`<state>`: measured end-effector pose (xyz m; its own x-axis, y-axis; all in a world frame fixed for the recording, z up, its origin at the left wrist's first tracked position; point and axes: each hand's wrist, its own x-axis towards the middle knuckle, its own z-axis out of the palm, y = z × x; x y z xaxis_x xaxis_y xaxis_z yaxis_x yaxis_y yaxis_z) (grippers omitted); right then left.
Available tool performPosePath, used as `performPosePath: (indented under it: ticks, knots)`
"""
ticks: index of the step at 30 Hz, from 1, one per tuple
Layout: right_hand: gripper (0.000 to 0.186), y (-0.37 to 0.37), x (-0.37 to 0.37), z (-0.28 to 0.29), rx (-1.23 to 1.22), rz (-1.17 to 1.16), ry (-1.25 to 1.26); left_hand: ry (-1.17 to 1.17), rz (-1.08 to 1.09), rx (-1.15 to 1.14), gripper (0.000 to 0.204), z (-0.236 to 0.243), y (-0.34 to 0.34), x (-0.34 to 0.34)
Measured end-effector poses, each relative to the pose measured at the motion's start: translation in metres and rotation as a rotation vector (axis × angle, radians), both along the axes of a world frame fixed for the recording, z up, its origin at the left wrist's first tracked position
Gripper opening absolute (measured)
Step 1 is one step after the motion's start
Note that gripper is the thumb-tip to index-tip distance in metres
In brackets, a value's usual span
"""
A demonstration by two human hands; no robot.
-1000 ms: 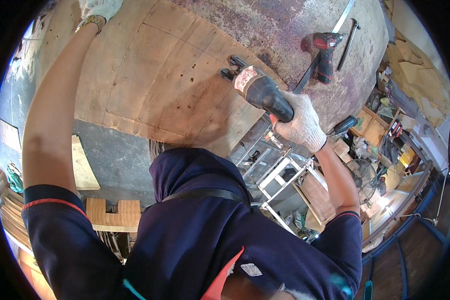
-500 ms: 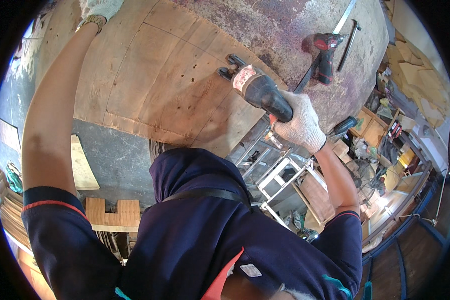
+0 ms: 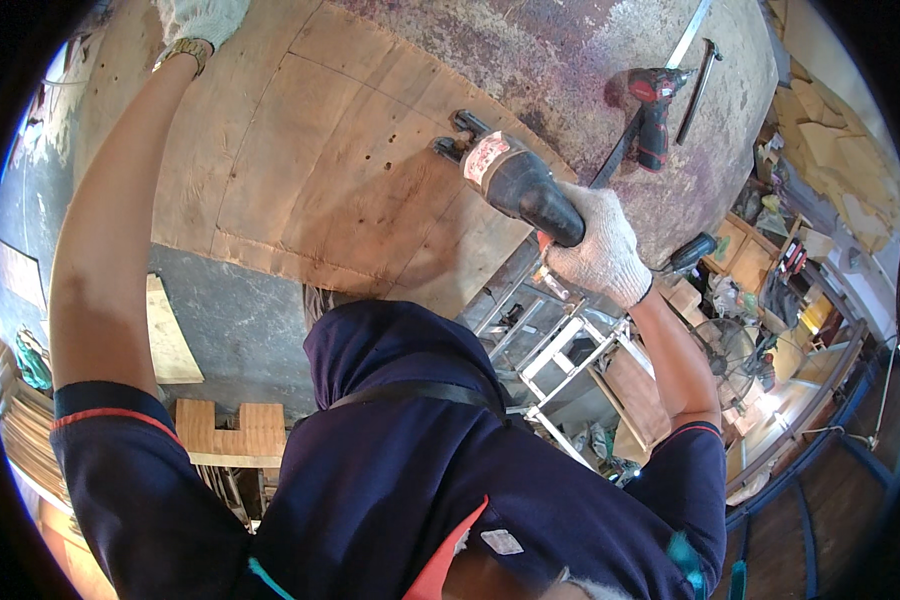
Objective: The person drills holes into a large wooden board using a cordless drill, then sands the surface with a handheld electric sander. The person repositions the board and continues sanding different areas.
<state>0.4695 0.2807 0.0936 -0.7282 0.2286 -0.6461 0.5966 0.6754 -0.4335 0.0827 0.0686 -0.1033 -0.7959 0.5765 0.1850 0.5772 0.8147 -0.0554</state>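
Risk: your right hand (image 3: 598,255) is wrapped around the power tool (image 3: 515,185), its nose on the plywood panel (image 3: 340,170); your left hand (image 3: 202,18), pressed flat at the panel's upper corner, may let it shift.

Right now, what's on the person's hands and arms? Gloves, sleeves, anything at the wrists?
Both hands wear white knitted cotton work gloves: left hand, right hand. A metal-link wristband sits at the left wrist. Both forearms are bare. Short dark navy sleeves, each with a thin red band near the hem: left sleeve, right sleeve.
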Motion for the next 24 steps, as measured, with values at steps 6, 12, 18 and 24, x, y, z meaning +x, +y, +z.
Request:
performPosePath:
  ticks: [6, 12, 18, 24]
  knots:
    - [0.032, 0.0, -0.001, -0.001, -0.007, 0.002, 0.018, 0.043, -0.016, 0.0, 0.069, -0.004, -0.002, -0.002]
    - [0.031, -0.003, -0.004, 0.0, -0.005, 0.002, 0.021, 0.031, -0.008, 0.017, 0.068, 0.002, 0.0, 0.002]
    - [0.032, -0.003, -0.006, -0.003, -0.015, 0.009, 0.035, -0.018, 0.001, 0.005, 0.067, 0.006, -0.001, 0.001]
    - [0.031, -0.004, -0.01, 0.0, -0.018, 0.021, 0.02, 0.028, -0.02, 0.054, 0.067, 0.004, 0.002, 0.006]
